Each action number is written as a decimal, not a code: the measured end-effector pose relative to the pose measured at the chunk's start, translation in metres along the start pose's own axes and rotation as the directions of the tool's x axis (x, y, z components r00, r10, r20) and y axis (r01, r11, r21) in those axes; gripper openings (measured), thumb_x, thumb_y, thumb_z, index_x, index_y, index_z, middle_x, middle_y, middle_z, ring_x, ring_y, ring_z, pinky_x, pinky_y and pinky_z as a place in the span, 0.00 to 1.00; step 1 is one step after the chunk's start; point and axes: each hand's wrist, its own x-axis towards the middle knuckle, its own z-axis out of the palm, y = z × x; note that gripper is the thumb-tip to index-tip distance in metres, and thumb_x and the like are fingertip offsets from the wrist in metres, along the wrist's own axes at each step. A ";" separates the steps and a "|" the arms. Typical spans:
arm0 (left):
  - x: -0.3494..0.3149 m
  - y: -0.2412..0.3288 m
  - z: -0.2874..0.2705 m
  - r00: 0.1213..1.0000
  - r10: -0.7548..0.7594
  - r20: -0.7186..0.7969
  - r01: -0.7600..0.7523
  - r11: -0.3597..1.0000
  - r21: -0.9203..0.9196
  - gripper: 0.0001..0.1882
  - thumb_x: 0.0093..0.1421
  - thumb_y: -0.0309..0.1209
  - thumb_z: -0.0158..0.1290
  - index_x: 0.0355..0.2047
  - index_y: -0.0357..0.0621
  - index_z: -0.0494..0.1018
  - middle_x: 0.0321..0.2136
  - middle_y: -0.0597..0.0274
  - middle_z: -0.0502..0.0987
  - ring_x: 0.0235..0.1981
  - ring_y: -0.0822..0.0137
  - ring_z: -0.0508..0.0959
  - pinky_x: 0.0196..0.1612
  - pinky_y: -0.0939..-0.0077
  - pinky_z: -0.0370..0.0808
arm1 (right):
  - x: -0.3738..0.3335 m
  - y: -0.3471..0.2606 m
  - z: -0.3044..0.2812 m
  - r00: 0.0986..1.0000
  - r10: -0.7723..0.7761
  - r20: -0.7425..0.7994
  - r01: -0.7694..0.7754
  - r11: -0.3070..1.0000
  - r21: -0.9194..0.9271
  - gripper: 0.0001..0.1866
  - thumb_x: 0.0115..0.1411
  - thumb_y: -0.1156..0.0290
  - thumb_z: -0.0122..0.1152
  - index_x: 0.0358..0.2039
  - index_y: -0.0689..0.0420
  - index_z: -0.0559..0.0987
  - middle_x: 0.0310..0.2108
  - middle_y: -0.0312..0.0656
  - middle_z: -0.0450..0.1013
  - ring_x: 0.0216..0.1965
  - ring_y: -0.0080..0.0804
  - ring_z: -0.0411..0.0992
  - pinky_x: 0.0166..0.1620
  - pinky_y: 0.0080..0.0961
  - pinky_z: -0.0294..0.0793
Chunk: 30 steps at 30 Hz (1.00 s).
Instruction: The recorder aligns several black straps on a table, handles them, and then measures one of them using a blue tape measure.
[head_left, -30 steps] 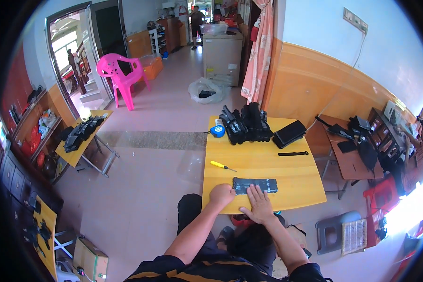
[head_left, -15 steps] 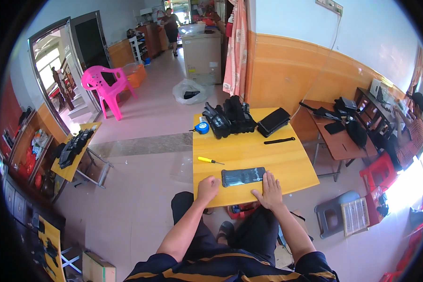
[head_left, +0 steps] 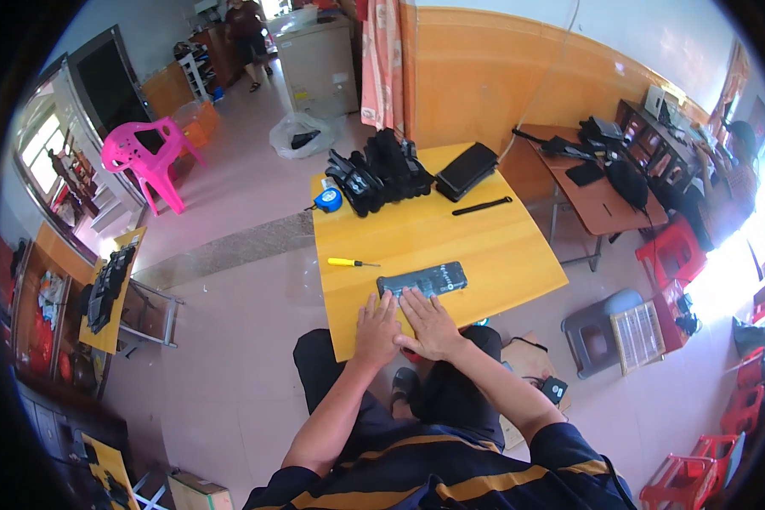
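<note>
A flat, dark, glossy packet (head_left: pixel 440 278) with pale print lies near the front of the yellow table (head_left: pixel 374 234). My left hand (head_left: pixel 377 333) lies flat with fingers stretched, its fingertips at the packet's near left edge. Close beside it my right hand (head_left: pixel 431 325) is also open, fingers pressed on the packet's near edge. Neither hand grips anything. Left of and beyond the packet rests a yellow-handled screwdriver (head_left: pixel 346 263). The fingers hide part of the packet's lower left side.
Toward the table's far edge are a blue tape measure (head_left: pixel 327 201), a heap of black strapped items (head_left: pixel 382 177), a black folded pouch (head_left: pixel 467 172) and a black strap (head_left: pixel 482 206). A brown side table (head_left: pixel 608 217) stands right; a pink chair (head_left: pixel 155 161) stands left.
My right hand has moved from the packet's right end to its near left part. My left hand has opened from a fist and come onto the packet's edge. The view has shifted.
</note>
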 end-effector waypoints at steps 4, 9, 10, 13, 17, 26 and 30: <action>0.001 -0.004 0.001 1.000 -0.008 -0.009 0.008 1.000 0.011 0.31 0.65 0.35 0.48 0.67 0.38 0.63 0.71 0.49 0.60 0.72 0.38 0.56 0.70 0.37 0.54 | -0.013 0.020 -0.008 0.996 0.093 0.013 -0.092 0.994 -0.063 0.52 0.65 0.29 0.42 0.74 0.62 0.54 0.77 0.51 0.46 0.77 0.47 0.43 0.74 0.53 0.43; 0.001 -0.006 0.002 1.000 -0.009 0.003 0.009 1.000 0.005 0.31 0.66 0.35 0.47 0.68 0.38 0.62 0.71 0.48 0.59 0.71 0.36 0.56 0.71 0.39 0.53 | -0.039 0.065 -0.034 0.934 0.356 -0.021 -0.356 0.926 -0.127 0.49 0.65 0.34 0.47 0.74 0.59 0.54 0.76 0.48 0.48 0.77 0.46 0.44 0.74 0.53 0.44; 0.000 -0.007 0.002 1.000 -0.010 0.009 0.010 1.000 0.000 0.31 0.66 0.35 0.47 0.68 0.38 0.62 0.71 0.48 0.59 0.71 0.36 0.56 0.71 0.39 0.53 | -0.043 0.080 -0.046 0.911 0.413 0.004 -0.409 0.903 -0.130 0.49 0.66 0.34 0.46 0.74 0.60 0.54 0.76 0.49 0.48 0.77 0.45 0.44 0.75 0.52 0.42; 0.002 -0.007 -0.001 1.000 -0.017 0.003 0.017 1.000 -0.016 0.31 0.66 0.36 0.47 0.68 0.38 0.62 0.71 0.49 0.60 0.72 0.37 0.56 0.72 0.41 0.52 | -0.063 0.148 -0.068 0.821 0.533 -0.206 -0.554 0.831 -0.058 0.46 0.67 0.41 0.50 0.73 0.61 0.55 0.74 0.53 0.53 0.76 0.49 0.48 0.75 0.51 0.45; -0.006 -0.005 -0.008 1.000 -0.023 -0.004 0.023 1.000 -0.001 0.31 0.66 0.36 0.49 0.68 0.39 0.62 0.71 0.50 0.60 0.72 0.39 0.55 0.73 0.42 0.51 | -0.095 0.228 -0.203 0.419 0.376 -0.826 -0.779 0.617 -0.113 0.32 0.67 0.65 0.57 0.68 0.66 0.64 0.70 0.63 0.57 0.74 0.53 0.53 0.75 0.42 0.47; -0.004 0.001 -0.004 0.999 -0.042 0.013 0.042 0.999 -0.001 0.33 0.65 0.39 0.53 0.68 0.40 0.62 0.72 0.51 0.58 0.72 0.40 0.55 0.73 0.43 0.51 | 0.002 0.221 -0.255 0.428 0.092 -0.899 -0.232 0.973 -0.011 0.15 0.65 0.73 0.59 0.52 0.58 0.80 0.51 0.46 0.77 0.55 0.39 0.75 0.60 0.32 0.71; 0.000 0.006 -0.011 0.998 -0.057 -0.005 0.056 0.996 -0.068 0.36 0.65 0.41 0.53 0.70 0.39 0.59 0.72 0.48 0.56 0.72 0.40 0.55 0.73 0.45 0.50 | 0.067 0.260 -0.126 0.804 0.278 -0.526 -0.257 0.960 0.116 0.16 0.60 0.77 0.64 0.50 0.56 0.81 0.51 0.48 0.78 0.55 0.47 0.75 0.59 0.36 0.73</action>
